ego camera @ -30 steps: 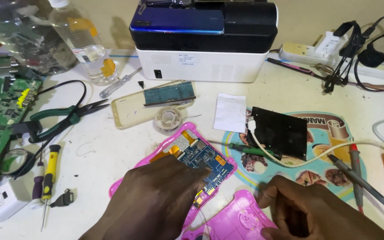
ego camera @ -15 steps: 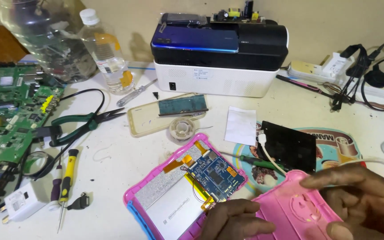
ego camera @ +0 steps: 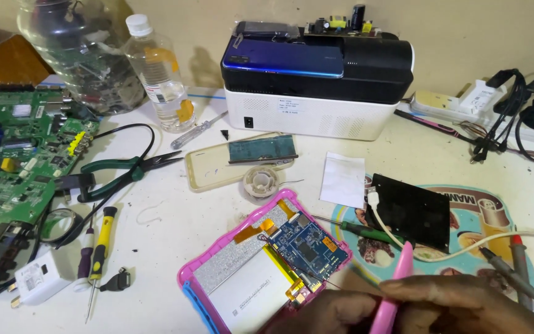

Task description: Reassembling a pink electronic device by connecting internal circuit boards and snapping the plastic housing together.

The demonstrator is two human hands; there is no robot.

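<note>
Raised on edge now, pink cover (ego camera: 392, 291) pinched by both hands (ego camera: 403, 306) over cluttered white workbench (ego camera: 162, 222).

Both hands low, left hand (ego camera: 322, 312) curled, right hand (ego camera: 458, 306) clasped

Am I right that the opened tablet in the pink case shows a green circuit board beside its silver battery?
Not quite: the head view shows the opened tablet with a blue circuit board, not green, beside its silver battery. The pink case is right.

Pliers (ego camera: 128, 172) left of opened tablet (ego camera: 267, 266)
</note>
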